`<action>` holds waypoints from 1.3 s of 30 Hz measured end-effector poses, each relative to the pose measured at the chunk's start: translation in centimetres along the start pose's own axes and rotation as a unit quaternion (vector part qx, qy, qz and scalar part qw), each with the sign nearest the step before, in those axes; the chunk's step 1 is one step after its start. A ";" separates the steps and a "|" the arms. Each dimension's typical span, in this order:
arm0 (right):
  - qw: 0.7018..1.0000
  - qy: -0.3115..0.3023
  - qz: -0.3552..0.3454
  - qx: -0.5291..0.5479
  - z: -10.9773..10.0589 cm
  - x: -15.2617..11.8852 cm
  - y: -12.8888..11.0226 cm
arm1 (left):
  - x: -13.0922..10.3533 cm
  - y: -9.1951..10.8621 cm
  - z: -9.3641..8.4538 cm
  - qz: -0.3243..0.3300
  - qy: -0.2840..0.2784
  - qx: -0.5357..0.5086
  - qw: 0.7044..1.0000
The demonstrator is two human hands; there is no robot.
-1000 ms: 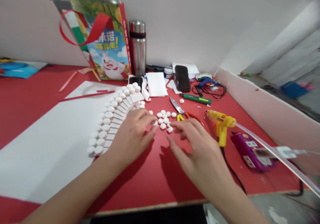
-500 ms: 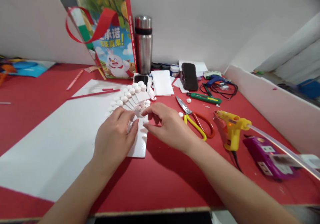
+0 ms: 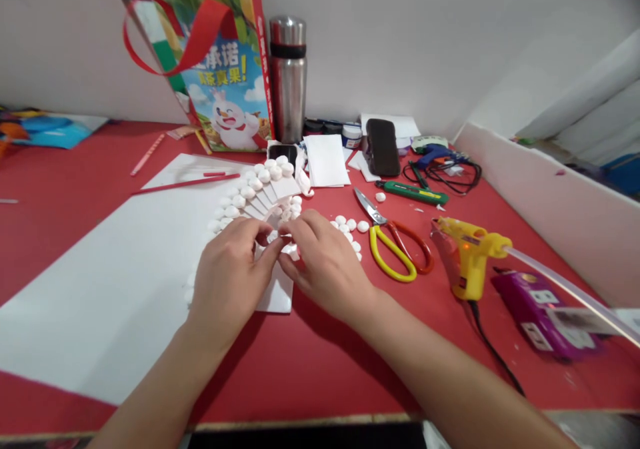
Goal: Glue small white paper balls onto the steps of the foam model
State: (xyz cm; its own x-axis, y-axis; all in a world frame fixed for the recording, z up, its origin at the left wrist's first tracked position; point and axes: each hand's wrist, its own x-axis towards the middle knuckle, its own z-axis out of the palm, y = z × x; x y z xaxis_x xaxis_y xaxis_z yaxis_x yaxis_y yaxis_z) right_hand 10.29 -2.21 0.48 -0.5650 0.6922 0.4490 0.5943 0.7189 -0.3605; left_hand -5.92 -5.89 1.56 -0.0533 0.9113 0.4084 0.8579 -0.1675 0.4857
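Got left fingers (image 3: 266, 257) and right fingers (image 3: 307, 233) bunched close together, can't tell if pinching anything. Have white disc-edged fan (image 3: 271, 193) just beyond, partly hidden behind them. Can see loose white discs (image 3: 351, 225) just right, scissors (image 3: 381, 220) next, yellow glue gun (image 3: 471, 257) farther right.

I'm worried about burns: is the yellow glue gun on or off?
On, it seems: the glue gun has an orange light glowing on its body. How hot it is, I cannot tell.
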 end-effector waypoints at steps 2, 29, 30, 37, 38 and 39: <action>0.999 0.004 -0.009 -0.038 0.2 0.0 0.0 | 0.1 0.2 0.0 -0.018 -0.004 -0.005 1.000; 0.998 -0.002 0.032 0.048 1.0 -0.4 0.4 | -0.9 0.2 0.5 0.023 -0.019 0.027 0.999; 0.997 0.005 0.046 0.069 0.9 -0.3 0.4 | -1.0 0.2 0.4 0.032 -0.011 0.026 0.999; 0.968 0.020 0.189 0.162 1.4 2.3 1.0 | -1.2 -0.6 -0.6 0.037 0.097 0.003 0.995; 0.967 0.020 0.194 0.162 1.6 2.8 1.1 | -1.2 -0.7 -0.6 0.033 0.100 0.001 0.994; 0.967 0.021 0.198 0.160 1.9 3.2 1.2 | -1.2 -0.8 -0.6 0.030 0.100 0.000 0.995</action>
State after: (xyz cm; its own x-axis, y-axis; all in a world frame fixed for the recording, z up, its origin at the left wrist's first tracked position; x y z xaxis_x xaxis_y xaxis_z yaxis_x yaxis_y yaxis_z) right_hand 8.10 0.95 -0.12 -0.3012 0.9191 0.2540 0.5475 0.3848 -0.7431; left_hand -6.83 -7.03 1.16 -0.1022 0.8067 0.5820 0.8623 -0.2198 0.4561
